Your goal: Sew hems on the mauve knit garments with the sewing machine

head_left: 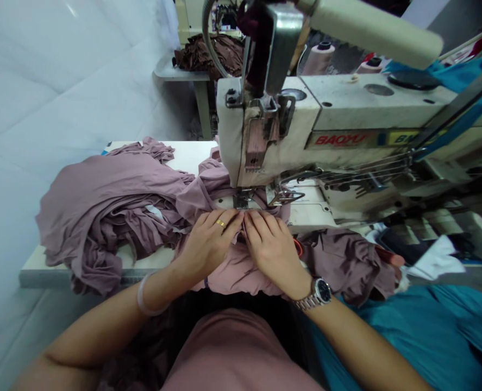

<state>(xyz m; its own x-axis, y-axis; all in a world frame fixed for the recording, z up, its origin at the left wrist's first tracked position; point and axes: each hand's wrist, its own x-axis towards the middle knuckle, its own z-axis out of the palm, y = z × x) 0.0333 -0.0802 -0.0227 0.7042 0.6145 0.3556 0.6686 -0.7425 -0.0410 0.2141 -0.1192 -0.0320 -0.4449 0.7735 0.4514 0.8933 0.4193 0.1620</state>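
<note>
Side by side, my left hand (211, 241) and my right hand (274, 247) press mauve-pink fabric (232, 271) just in front of the presser foot (243, 200) of a sewing machine (273, 136). My fingertips meet close together at the foot, closed over the cloth's edge, and the exact pinch is hidden beneath them. A gold ring is on my left hand, and a watch (321, 291) is on my right wrist. Part of the mauve fabric runs around the machine's bed. To the left, a large heap of mauve fabric (114, 190) lies on the table.
A white tiled wall (41, 81) rises on the left. Brown cloth (214, 54) is piled on a table behind. Darker mauve cloth (346, 260) lies at right, above teal fabric (428, 331). Thread cones (319, 58) stand behind the machine.
</note>
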